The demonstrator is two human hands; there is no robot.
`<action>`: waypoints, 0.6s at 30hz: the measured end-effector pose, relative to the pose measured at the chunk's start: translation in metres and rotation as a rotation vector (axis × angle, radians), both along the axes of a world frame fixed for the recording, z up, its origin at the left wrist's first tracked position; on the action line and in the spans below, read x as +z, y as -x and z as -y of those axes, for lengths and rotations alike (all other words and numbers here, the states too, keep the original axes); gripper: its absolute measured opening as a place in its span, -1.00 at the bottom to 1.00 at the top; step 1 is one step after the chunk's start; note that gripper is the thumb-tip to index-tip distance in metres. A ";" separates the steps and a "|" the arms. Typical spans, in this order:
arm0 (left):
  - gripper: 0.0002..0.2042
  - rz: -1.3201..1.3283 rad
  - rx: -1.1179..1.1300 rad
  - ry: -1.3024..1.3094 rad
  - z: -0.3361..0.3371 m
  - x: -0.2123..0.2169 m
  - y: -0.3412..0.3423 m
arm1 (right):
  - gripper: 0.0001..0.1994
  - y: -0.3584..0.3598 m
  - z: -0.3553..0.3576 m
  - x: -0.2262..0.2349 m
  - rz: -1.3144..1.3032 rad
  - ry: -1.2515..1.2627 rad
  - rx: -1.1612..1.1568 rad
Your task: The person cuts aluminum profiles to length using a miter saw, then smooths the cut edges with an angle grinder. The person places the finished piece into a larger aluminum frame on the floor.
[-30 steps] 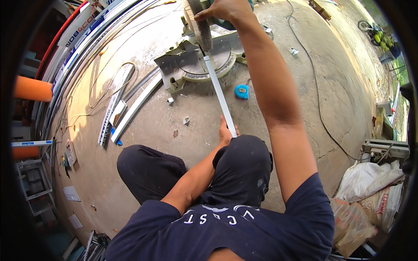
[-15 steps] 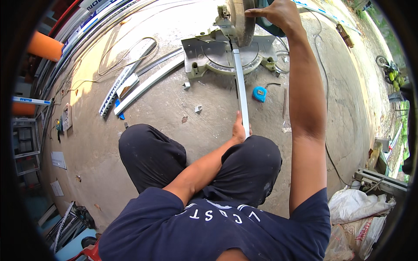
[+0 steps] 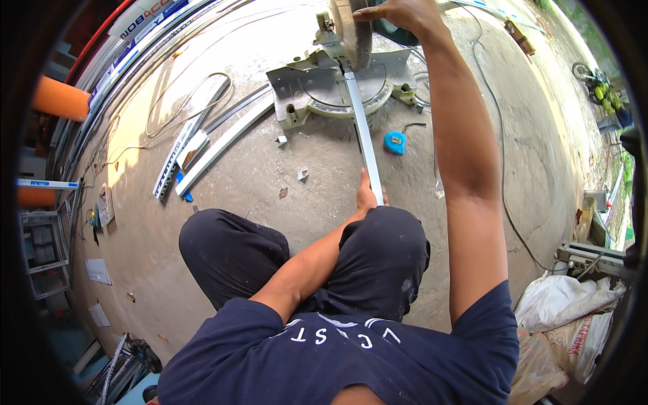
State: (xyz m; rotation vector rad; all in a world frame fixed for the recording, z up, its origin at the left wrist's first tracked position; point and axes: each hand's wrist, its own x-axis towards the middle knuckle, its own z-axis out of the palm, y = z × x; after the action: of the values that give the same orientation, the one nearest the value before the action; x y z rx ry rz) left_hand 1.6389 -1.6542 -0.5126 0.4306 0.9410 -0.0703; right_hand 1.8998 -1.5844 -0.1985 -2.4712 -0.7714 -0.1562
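Concrete floor, white profile strip [image 3: 364,135] lengthwise toward saw [image 3: 337,74].

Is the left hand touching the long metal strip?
Touching. The head view shows the left hand gripping the near end of the metal strip, fingers wrapped against its edge just above the knee.

One miter saw [image 3: 337,84] stands on the concrete floor [image 3: 256,169], with one long white metal strip [image 3: 365,142] lying across its base. One blue tape measure [image 3: 394,142] sits beside the strip. Two small metal offcuts [image 3: 281,141] [image 3: 303,175] lie near the saw. Two hands show: the left hand [image 3: 365,197] and the right hand [image 3: 398,12]. Two orange pipe ends [image 3: 59,101] [image 3: 35,197] show at the left edge. Two pale sacks [image 3: 563,304] [image 3: 540,364] lie at lower right.
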 end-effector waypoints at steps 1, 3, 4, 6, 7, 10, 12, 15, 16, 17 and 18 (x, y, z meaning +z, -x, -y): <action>-0.33 -0.010 0.002 -0.004 0.000 0.001 -0.001 | 0.35 0.001 0.001 0.001 0.005 -0.002 0.003; -0.32 -0.004 -0.008 -0.012 0.000 0.002 0.000 | 0.35 0.002 0.003 0.002 0.014 -0.004 0.006; -0.32 -0.007 -0.014 -0.015 0.000 0.003 0.000 | 0.32 0.002 0.000 0.004 0.002 0.029 -0.027; -0.32 -0.028 -0.001 -0.038 0.002 0.005 -0.001 | 0.32 0.001 0.000 0.005 -0.045 0.036 -0.022; -0.31 -0.038 0.008 -0.051 0.003 0.006 -0.001 | 0.32 0.001 0.001 0.005 -0.070 0.039 -0.021; -0.30 -0.003 0.005 -0.075 0.002 0.009 -0.002 | 0.30 0.001 0.002 0.006 -0.098 -0.015 0.013; -0.30 0.003 -0.013 -0.079 0.002 0.013 -0.001 | 0.27 0.003 0.005 0.005 -0.087 -0.036 0.015; -0.30 -0.021 -0.003 -0.112 0.004 0.018 -0.001 | 0.20 0.005 0.007 0.007 -0.162 -0.072 0.026; -0.30 -0.035 0.008 -0.127 0.004 0.019 0.000 | 0.16 0.007 0.008 0.007 -0.109 -0.042 -0.007; -0.31 -0.031 -0.008 -0.109 0.003 0.020 0.000 | 0.15 0.008 0.008 0.008 -0.121 -0.045 -0.012; -0.31 -0.027 -0.023 -0.091 0.002 0.020 0.001 | 0.15 0.009 0.009 0.008 -0.134 -0.047 -0.016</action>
State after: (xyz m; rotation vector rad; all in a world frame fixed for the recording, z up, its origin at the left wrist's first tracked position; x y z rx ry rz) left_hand 1.6383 -1.6560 -0.4926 0.5254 0.9690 -0.0544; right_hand 1.8908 -1.5938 -0.1905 -2.4161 -0.6835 -0.0142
